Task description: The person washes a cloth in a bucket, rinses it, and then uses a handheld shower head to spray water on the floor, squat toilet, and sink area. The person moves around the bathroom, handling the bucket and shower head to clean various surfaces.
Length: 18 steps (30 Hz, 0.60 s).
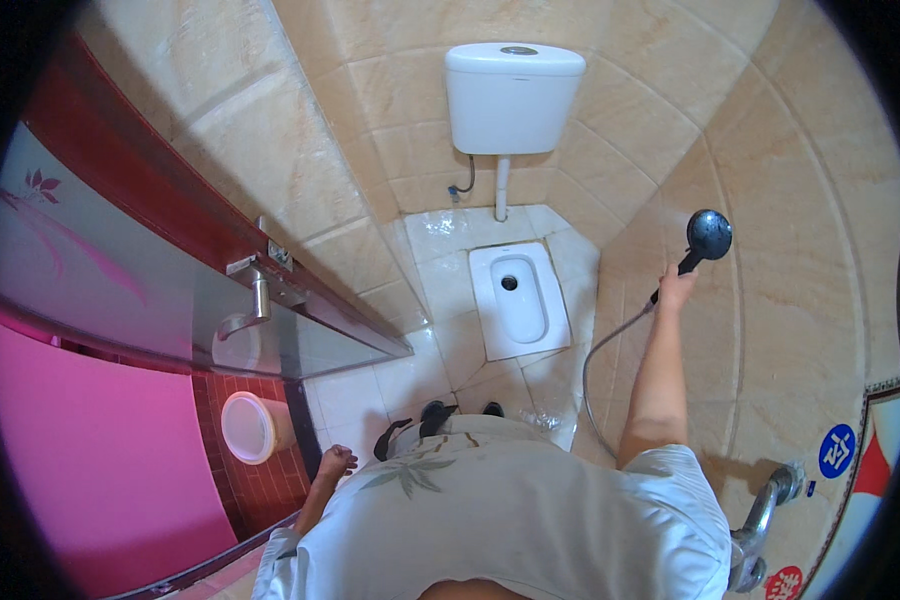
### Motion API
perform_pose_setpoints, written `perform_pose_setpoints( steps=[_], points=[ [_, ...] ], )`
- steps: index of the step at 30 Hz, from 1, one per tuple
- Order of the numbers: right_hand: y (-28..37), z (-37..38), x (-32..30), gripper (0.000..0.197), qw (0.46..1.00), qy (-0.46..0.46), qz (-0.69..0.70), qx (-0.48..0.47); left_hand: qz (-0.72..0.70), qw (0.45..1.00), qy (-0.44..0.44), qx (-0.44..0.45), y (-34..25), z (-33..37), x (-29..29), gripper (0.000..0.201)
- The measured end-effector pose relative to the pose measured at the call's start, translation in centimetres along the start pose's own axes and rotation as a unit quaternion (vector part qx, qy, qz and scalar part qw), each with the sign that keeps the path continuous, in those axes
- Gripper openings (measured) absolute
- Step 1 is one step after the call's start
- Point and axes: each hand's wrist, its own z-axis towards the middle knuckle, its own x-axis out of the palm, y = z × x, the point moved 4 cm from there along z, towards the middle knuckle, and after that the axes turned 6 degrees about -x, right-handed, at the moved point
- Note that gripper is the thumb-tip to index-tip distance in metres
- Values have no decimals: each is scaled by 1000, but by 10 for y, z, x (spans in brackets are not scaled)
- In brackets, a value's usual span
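My right hand (pixel 678 288) reaches out at the right, its fingers wrapped round the handle of a black shower head (pixel 709 235). The head is raised beside the tiled wall, and a faint mist shows just left of it. From the handle a grey metal hose (pixel 587 385) hangs in a curve down behind my forearm. Low on my left side, my left hand (pixel 338 461) is curled closed beside my body, with nothing visible in it. A white squat toilet (pixel 520 300) is set in the floor ahead of me, below a white cistern (pixel 515 100) on the wall.
At the left stands a red-framed door (pixel 185 175) with a metal handle (pixel 250 305). Beyond it, a pale bucket (pixel 250 428) sits on red tiles near a pink panel (pixel 90 430). A chrome mixer tap (pixel 765 515) juts from the right wall. Wet patches glisten on the floor tiles (pixel 440 225).
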Motion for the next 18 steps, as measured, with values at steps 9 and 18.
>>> perform_pose_setpoints(
  steps=[9, 18],
  points=[
    [51, -104, 81, 14, 942, 274, 181, 74, 10, 801, -393, 451, -183, -107, -46, 9],
    [75, -179, 134, 23, 892, 441, 102, -8, 183, 654, -543, 494, -355, -217, -90, 14]
  ],
)
